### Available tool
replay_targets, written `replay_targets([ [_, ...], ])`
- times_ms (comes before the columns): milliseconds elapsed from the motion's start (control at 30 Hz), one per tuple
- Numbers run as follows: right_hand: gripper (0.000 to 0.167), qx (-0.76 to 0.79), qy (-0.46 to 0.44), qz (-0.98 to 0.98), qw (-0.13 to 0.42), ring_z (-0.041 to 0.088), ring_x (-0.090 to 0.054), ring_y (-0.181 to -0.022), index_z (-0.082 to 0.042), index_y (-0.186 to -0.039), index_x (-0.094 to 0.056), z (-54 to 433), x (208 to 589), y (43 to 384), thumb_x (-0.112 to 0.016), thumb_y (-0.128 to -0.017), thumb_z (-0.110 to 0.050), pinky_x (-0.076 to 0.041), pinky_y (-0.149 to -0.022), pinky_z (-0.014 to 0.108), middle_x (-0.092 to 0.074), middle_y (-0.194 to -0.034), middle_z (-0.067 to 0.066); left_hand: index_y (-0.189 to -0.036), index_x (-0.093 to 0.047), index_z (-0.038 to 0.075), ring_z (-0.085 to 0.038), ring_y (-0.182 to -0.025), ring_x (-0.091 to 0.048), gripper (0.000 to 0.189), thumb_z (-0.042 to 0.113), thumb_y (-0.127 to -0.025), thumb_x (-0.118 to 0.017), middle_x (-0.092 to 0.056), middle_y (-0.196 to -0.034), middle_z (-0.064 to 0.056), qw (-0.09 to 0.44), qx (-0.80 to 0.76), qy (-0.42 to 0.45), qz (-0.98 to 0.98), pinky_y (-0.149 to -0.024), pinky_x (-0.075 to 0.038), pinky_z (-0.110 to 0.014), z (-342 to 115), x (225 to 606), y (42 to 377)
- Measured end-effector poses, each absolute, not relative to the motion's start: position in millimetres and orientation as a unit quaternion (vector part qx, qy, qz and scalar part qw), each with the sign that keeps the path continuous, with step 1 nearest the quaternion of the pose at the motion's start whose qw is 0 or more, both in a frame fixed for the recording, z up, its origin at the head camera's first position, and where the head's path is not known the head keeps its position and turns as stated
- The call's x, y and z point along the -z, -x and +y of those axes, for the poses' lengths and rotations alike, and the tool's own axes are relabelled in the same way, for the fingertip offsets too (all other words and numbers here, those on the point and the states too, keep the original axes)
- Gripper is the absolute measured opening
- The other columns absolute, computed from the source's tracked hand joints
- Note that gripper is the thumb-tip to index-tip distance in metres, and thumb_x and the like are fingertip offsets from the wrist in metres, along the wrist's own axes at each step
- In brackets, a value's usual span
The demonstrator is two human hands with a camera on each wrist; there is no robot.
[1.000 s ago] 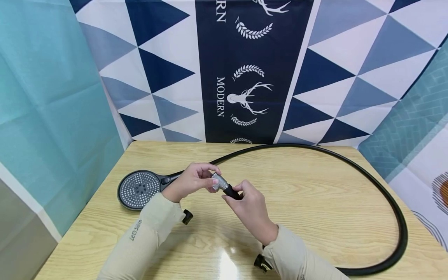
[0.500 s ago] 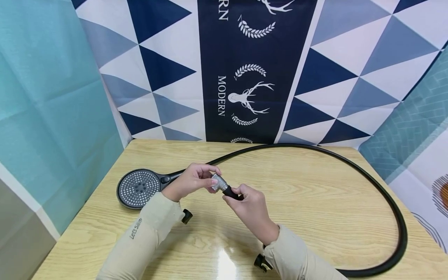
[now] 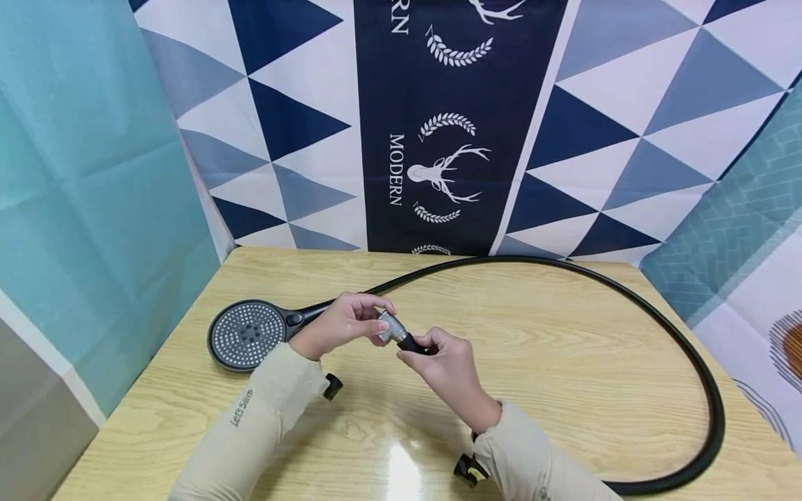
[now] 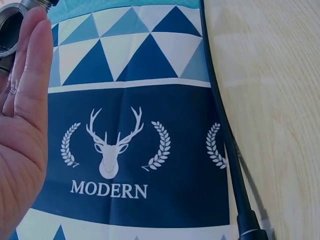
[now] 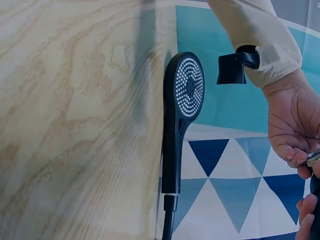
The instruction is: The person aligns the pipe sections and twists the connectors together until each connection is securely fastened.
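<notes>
In the head view my left hand (image 3: pixel 351 321) holds a small silver metal fitting (image 3: pixel 392 327) between thumb and fingers. My right hand (image 3: pixel 452 372) pinches the black hose end (image 3: pixel 410 344), which meets the fitting's lower right side. Both parts are held above the table, fitting tilted. The left wrist view shows the round opening of the metal fitting (image 4: pixel 13 10) beside the left fingers. Only a sliver of the fitting (image 5: pixel 313 156) shows at the right border of the right wrist view.
A dark shower head (image 3: pixel 248 336) lies face up on the wooden table (image 3: pixel 532 390), left of the hands. Its black hose (image 3: pixel 664 313) loops along the back and right side, passing under the right sleeve (image 3: pixel 526 452). A patterned cloth (image 3: pixel 301 125) hangs behind the table.
Both hands keep nearly the same pose on the fitting and hose end. The right fingers have shifted slightly towards the fitting, and the head view has drifted a little.
</notes>
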State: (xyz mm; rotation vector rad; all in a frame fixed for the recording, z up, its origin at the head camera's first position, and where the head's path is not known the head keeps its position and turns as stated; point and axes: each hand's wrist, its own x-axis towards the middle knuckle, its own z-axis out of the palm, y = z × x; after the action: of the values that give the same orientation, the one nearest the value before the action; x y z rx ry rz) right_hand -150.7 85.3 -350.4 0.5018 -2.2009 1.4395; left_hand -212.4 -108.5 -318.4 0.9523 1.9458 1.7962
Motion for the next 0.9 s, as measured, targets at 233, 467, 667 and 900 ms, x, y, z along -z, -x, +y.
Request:
replay_targets([
  [233,0.018,-0.544,-0.157,-0.800,0.199,0.012,-0.063,-0.061,0.004,-0.074,-0.066,86,347,149,-0.081,-0.066,0.008,-0.050,-0.051,0.022,-0.070,-0.074,0.014,-0.111,-0.051,-0.020,-0.010,-0.072,-0.065,0.025,-0.007,-0.090,-0.055,-0.068,-0.082,-0.008,0.165,-0.632,-0.327,0.683,-0.068,-0.056,-0.033,-107,317,212],
  [467,0.019,-0.498,-0.194,-0.808,0.247,0.012,-0.064,-0.058,0.007,-0.079,-0.070,90,353,151,-0.082,-0.064,0.009,-0.049,-0.050,0.018,-0.070,-0.073,0.014,-0.115,-0.052,-0.017,-0.009,-0.073,-0.064,0.037,-0.003,-0.085,-0.068,-0.067,-0.083,-0.005,0.185,-0.630,-0.286,0.698,-0.071,-0.056,-0.030,-103,318,210],
  [667,0.019,-0.494,-0.208,-0.811,0.236,0.016,-0.064,-0.059,0.008,-0.081,-0.072,93,350,152,-0.082,-0.065,0.008,-0.046,-0.051,0.014,-0.071,-0.077,0.018,-0.113,-0.051,-0.018,-0.008,-0.071,-0.064,0.033,-0.007,-0.086,-0.066,-0.067,-0.082,-0.007,0.182,-0.625,-0.295,0.700,-0.070,-0.055,-0.030,-101,318,209],
  [900,0.015,-0.550,-0.153,-0.812,0.122,0.012,-0.058,-0.054,0.007,-0.081,-0.072,95,342,153,-0.080,-0.068,0.006,-0.045,-0.048,0.019,-0.070,-0.073,0.014,-0.115,-0.051,-0.017,-0.010,-0.065,-0.062,0.031,-0.009,-0.087,-0.063,-0.066,-0.079,-0.002,0.181,-0.625,-0.290,0.702,-0.065,-0.055,-0.030,-101,318,207],
])
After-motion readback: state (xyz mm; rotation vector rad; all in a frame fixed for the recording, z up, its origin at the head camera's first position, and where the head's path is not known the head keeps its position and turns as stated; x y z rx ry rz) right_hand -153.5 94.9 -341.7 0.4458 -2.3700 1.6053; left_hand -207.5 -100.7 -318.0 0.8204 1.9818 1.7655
